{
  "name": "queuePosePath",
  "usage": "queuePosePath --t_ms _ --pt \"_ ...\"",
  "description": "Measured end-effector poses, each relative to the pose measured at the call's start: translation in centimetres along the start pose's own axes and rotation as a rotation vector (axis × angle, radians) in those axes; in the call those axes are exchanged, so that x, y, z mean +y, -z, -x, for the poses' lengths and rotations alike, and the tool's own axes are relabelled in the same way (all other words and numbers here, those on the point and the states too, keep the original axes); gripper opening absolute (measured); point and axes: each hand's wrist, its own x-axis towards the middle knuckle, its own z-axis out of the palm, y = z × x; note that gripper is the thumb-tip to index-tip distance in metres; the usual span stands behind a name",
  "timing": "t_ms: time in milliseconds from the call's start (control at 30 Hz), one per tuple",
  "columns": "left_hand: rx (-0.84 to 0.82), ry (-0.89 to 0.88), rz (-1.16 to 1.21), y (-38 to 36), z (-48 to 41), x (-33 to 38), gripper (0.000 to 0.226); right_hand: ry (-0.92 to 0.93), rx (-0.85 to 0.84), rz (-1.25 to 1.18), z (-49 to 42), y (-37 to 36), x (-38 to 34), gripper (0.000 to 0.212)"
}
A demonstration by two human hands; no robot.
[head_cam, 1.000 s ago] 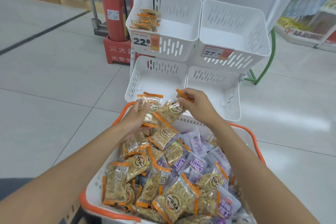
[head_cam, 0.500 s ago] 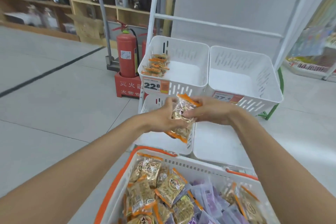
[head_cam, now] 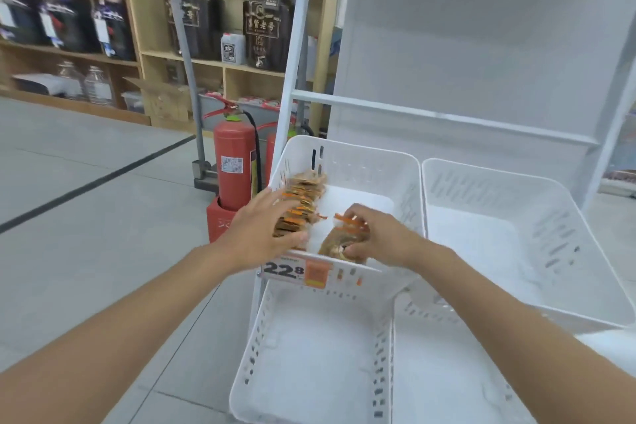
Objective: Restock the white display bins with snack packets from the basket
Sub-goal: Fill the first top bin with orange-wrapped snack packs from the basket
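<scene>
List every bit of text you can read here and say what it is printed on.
"22.8" in large black digits: price tag on the front rim of the upper left bin.
Chinese characters on the dark package on the wooden shelf: too blurred to read.
QR sticker on the fire extinguisher: unreadable.
Snack packets: print blurred.

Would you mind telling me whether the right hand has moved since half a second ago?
Yes. The right hand, gripping a snack packet, has gone forward past the 22.8 price tag into the upper left bin.
</scene>
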Motion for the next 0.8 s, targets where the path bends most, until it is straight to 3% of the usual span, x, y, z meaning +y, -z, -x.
queuePosePath --t_ms 67,167,233,333,533,633,700,800 --pt "0.025 -0.027 -0.027 -1.5 0.0 -0.9 0.074 -0.079 -0.198 -0.041 -0.4 -1.5 0.7 0.03" --pt "0.079 -0.026 -0.029 -2.1 0.1 -1.0 0.074 -0.294 -0.395 -0.359 -0.5 -0.3 0.8 0.053" --pt "0.081 -0.018 -0.039 -2.1 0.1 -0.8 0.068 -0.277 -0.43 -0.382 -0.9 -0.2 0.9 0.033" --pt "0.072 -0.015 -0.056 -1.9 0.3 -0.7 0.078 -0.217 -0.377 -0.318 -1.5 -1.5 0.5 0.015" --pt "0.075 -0.03 -0.125 -1.5 0.3 -0.8 0.09 -0.302 -0.44 -0.402 -1.5 -1.3 0.3 0.036" --pt "0.088 0.028 -0.152 -1.2 0.2 -1.4 0.112 -0.325 -0.221 -0.585 -2.3 -0.8 0.4 0.063" --pt "0.044 0.112 -0.054 -1.0 0.1 -1.7 0.131 -0.368 -0.044 -0.827 -3.5 -0.6 0.2 0.064" --pt "0.024 0.103 0.126 -0.9 0.1 -1.7 0.136 -0.346 -0.089 -0.784 -5.1 -1.9 -2.4 0.063"
